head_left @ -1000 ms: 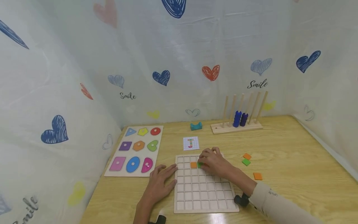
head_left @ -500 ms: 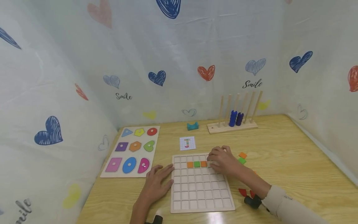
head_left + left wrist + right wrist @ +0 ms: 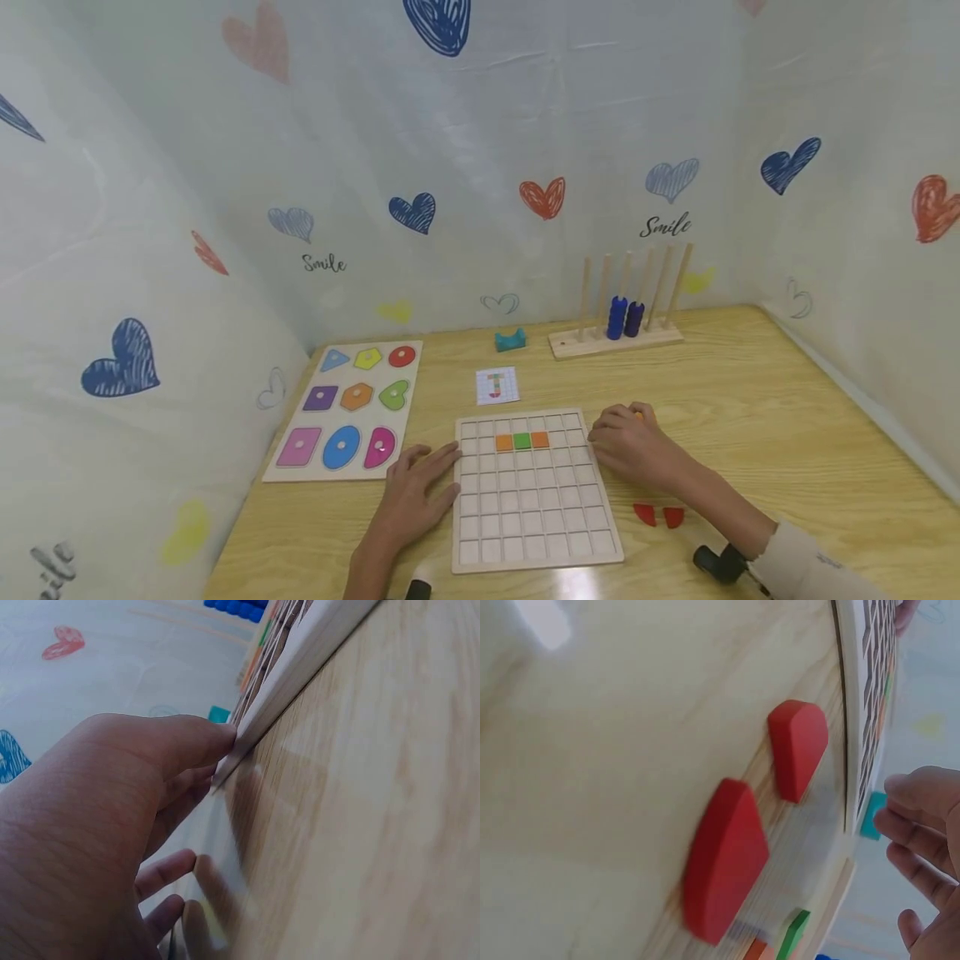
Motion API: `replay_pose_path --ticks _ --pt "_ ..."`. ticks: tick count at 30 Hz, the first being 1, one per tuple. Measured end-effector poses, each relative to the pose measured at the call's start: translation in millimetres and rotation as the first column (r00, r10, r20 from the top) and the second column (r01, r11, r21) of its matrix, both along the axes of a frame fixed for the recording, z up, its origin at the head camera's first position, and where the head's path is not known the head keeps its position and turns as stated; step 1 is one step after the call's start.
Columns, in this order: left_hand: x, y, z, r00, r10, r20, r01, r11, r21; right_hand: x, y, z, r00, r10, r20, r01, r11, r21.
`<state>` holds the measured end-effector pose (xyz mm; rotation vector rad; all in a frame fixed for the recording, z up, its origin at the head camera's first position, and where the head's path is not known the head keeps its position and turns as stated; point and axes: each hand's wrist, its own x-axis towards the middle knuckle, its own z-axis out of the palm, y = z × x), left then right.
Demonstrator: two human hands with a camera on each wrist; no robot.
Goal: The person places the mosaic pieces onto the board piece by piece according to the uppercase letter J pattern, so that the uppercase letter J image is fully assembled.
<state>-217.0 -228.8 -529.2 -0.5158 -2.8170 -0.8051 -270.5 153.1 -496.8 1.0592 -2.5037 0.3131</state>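
A wooden grid board [image 3: 525, 502] lies flat, with an orange tile [image 3: 504, 442], a green tile [image 3: 522, 441] and another orange tile [image 3: 540, 439] side by side in one upper row. My left hand [image 3: 412, 493] rests at its left edge; in the left wrist view the thumb touches the side of the frame. Just past the right edge, my right hand [image 3: 633, 446] is low over loose tiles, its fingers loosely bent with nothing seen between them. A loose orange tile [image 3: 640, 416] shows behind it, and a loose green tile [image 3: 793, 934] appears in the right wrist view.
Two red quarter-round pieces [image 3: 645, 514] lie right of the board. Behind it are a card with a coloured J pattern [image 3: 497, 386], a teal block [image 3: 511, 340] and a peg stand with blue beads [image 3: 617, 343]. A shape puzzle [image 3: 309, 419] lies to the left.
My right hand has moved off the board to the right, leaving the second orange tile uncovered beside the green one. The left hand stays at the board's edge. The head view has shifted slightly.
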Motion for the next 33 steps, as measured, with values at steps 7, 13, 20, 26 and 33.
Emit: replay_pose_path --ticks 7,13,20,26,33 --pt "0.9 -0.8 -2.0 1.000 0.014 -0.007 -0.014 0.999 -0.031 7.1 15 -0.9 1.000 -0.006 -0.029 0.005 1.000 -0.021" --pt "2.0 -1.3 -2.7 1.000 0.031 -0.006 -0.031 0.999 -0.045 11.6 29 0.1 0.999 -0.003 -0.041 0.002 1.000 -0.020" --pt "0.3 0.4 -4.7 0.999 0.034 0.004 -0.034 0.999 -0.038 15.9 46 -3.6 0.999 -0.009 -0.043 0.007 0.999 -0.046" --pt "0.7 0.3 -4.9 0.999 0.032 0.003 -0.032 0.999 -0.042 20.5 58 -5.4 1.000 -0.028 0.002 0.028 0.997 -0.066" --pt "1.0 0.7 -2.6 1.000 0.030 0.002 -0.030 0.999 -0.040 23.1 69 -6.5 0.999 -0.053 -0.004 0.053 0.996 -0.066"
